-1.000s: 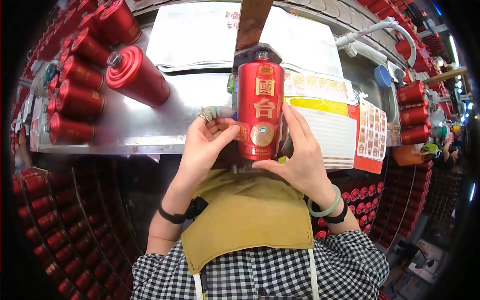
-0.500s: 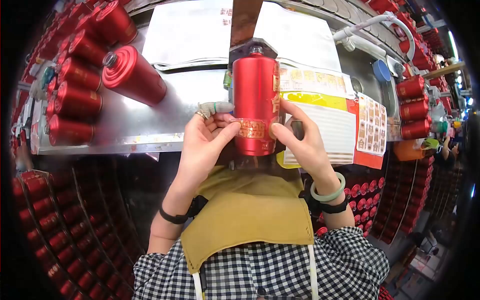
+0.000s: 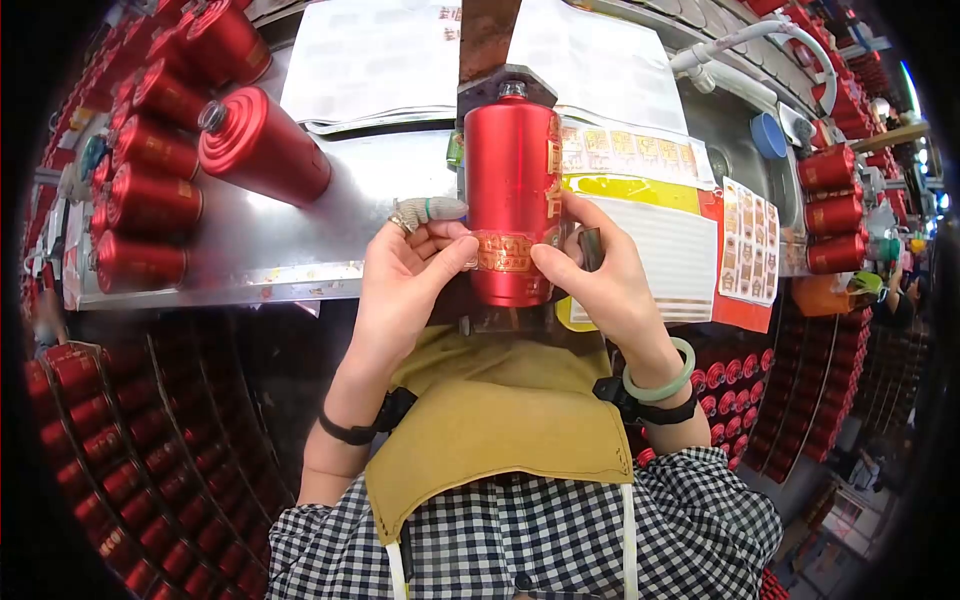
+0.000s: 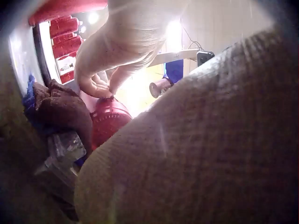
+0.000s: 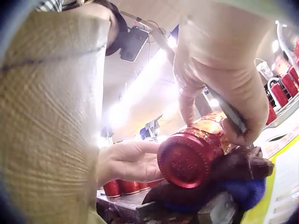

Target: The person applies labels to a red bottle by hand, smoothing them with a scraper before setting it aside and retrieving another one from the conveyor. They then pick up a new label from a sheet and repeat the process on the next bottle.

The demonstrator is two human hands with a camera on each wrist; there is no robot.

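A red bottle [image 3: 508, 180] lies with its neck pointing away and large gold characters along its right side. Across its lower part is a gold label [image 3: 503, 252]. My left hand [image 3: 400, 285] pinches the label's left end between thumb and curled fingers; a grey cover is on one finger. The thumb of my right hand [image 3: 615, 280] presses at the label's right end, while its fingers hold a dark flat tool [image 5: 227, 108] beside the bottle. In the right wrist view, the bottle's round base [image 5: 183, 160] faces the camera, above a brown cloth [image 5: 247, 163].
Another red bottle [image 3: 262, 147] stands at left, near rows of similar bottles [image 3: 155, 200]. White sheets [image 3: 370, 65] lie behind. Label sheets [image 3: 748, 240] and a yellow-edged stack [image 3: 650, 255] are at right, before a sink with a blue cup [image 3: 768, 135].
The bottle has rolled rightward, taking its large characters from the front to the right side. My right thumb has moved from near the base up onto the label area; my left hand has barely moved.
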